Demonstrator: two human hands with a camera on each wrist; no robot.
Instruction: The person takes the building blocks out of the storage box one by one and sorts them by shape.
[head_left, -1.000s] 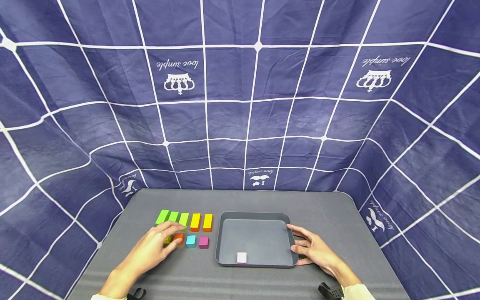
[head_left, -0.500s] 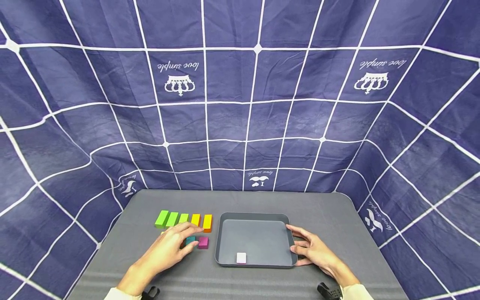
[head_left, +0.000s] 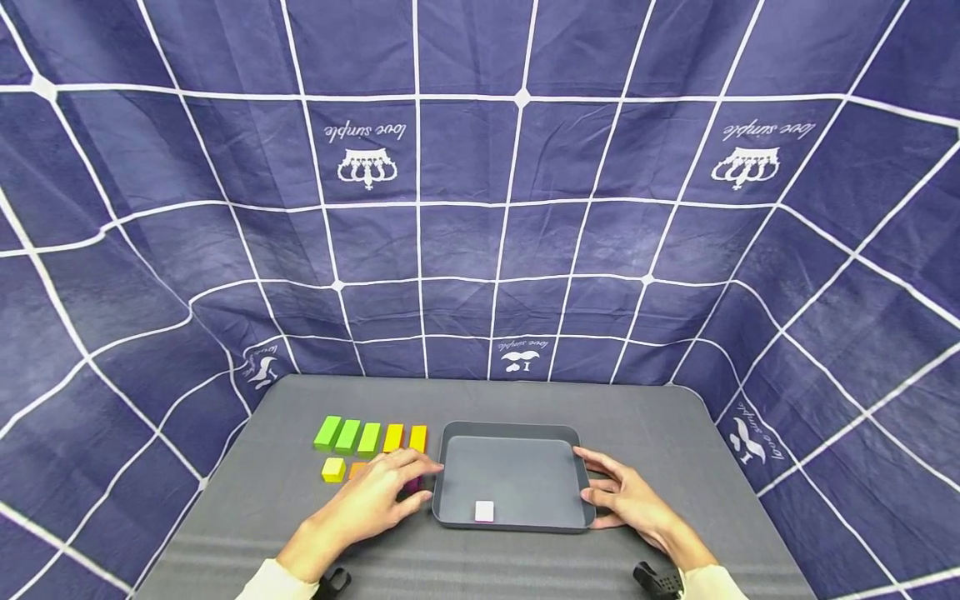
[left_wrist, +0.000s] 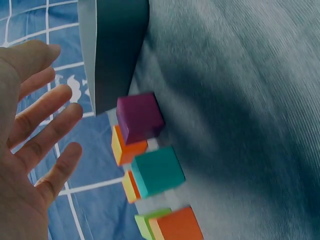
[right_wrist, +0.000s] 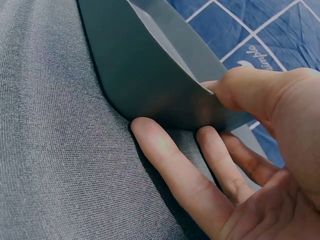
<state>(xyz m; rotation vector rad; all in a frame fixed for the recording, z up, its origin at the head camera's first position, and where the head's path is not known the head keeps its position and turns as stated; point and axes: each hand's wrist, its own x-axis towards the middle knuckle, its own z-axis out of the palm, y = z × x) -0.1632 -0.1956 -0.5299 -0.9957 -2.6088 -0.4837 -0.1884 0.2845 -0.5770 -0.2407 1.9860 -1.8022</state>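
Observation:
My left hand hovers over the front row of small blocks, fingertips close to the tray's left wall; whether they touch it I cannot tell. In the left wrist view the spread fingers hold nothing. Below them lie a purple cube, a teal cube and an orange cube. The shallow grey tray lies on the table with a pale pink-white cube inside, near its front wall. My right hand grips the tray's right side, thumb over the rim and fingers against the outer wall.
Behind the front row stand several oblong blocks, from a green block to a yellow-orange block. A yellow cube sits at the front row's left end. Blue gridded cloth surrounds the grey table.
My left hand has moved right along the front row to the tray's left side, uncovering the yellow cube and covering the teal and purple ones. The right hand stays on the tray.

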